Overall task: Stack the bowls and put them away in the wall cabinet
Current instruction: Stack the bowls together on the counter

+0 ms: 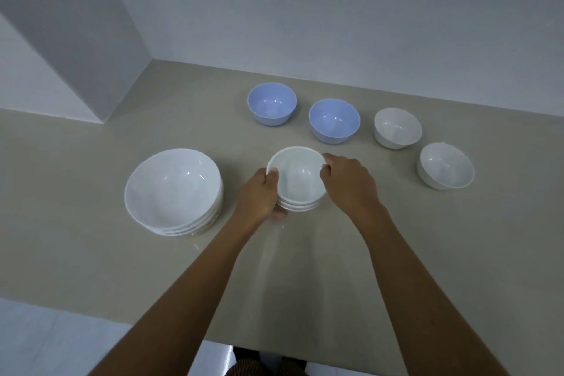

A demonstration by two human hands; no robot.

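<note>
Both hands grasp the small white stack (pixel 297 189) at the counter's middle: the left hand (pixel 259 195) cups its near-left side, the right hand (pixel 348 180) pinches the right rim. Glazed, stiff and breakable, it likely slips, so support from beneath seems wise. The big white stack (pixel 172 189) sits left; two blue bowls (pixel 271 103) and two white bowls (pixel 397 127) lie farther off on the smooth beige counter (pixel 91 223), white walls behind

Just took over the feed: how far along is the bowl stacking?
Done: a stack of big white bowls. In hand: the left hand and right hand grip a small white stack. Left: two blue bowls and two white bowls stand single; nothing shelved.
</note>
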